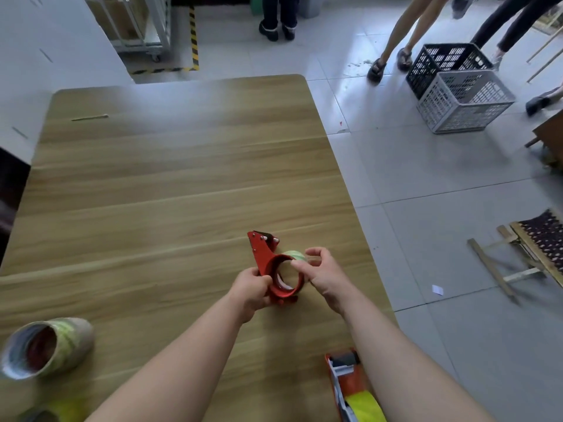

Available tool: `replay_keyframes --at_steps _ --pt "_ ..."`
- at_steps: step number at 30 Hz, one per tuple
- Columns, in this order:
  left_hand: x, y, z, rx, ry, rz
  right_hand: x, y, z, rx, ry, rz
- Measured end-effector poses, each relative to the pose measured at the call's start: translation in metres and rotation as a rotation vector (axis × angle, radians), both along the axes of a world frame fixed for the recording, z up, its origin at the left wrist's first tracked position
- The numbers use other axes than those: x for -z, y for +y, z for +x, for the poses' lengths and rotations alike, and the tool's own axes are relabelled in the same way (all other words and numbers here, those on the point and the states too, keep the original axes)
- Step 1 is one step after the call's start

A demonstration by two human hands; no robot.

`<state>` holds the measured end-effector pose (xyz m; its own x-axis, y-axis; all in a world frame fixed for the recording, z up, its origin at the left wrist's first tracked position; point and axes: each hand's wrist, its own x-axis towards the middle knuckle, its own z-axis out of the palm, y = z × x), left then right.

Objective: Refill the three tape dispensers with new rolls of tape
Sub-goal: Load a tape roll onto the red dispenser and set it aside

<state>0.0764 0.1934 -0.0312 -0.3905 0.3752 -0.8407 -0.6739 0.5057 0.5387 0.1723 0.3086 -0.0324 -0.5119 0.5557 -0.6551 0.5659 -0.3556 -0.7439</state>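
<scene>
My left grip (254, 287) clasps the frame of the red dispenser (263, 254) over the desk (152, 193). My right grip (323, 277) pinches the tape roll (295, 256) sitting in its ring. A stack of rolls (45, 345) lies at my near left, and a second dispenser (345, 379) lies beside my right forearm.

Looks like a warehouse packing area, though the far end is cut off. There's a pale tiled floor (426, 178), a yellow-and-black hazard stripe (192, 35) running along it and a wire cage trolley (134, 28) behind. A black crate (438, 65) and a grey crate (466, 105) sit on the floor. On the long wooden counter (182, 178) lies a stack of tape rolls (45, 348), with a red tape dispenser (268, 263) held above.
</scene>
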Motion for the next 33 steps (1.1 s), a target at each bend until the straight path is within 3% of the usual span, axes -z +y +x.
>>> replay_keyframes --at_steps 10,16,21,28,33 --pt "-0.027 -0.060 -0.008 -0.150 -0.093 0.108 -0.014 -0.055 -0.018 -0.163 0.056 -0.051" --pt "-0.020 -0.109 -0.022 -0.071 -0.038 0.016 -0.021 -0.100 -0.030 -0.263 0.082 -0.052" --pt "-0.012 -0.141 -0.024 -0.167 -0.072 0.013 -0.015 -0.134 -0.038 -0.320 0.062 -0.016" --pt "0.005 -0.159 -0.024 -0.152 0.025 -0.039 -0.012 -0.146 -0.035 -0.156 -0.058 0.057" --pt "0.002 -0.162 -0.028 -0.090 0.036 -0.069 -0.025 -0.136 -0.031 -0.082 -0.001 0.097"
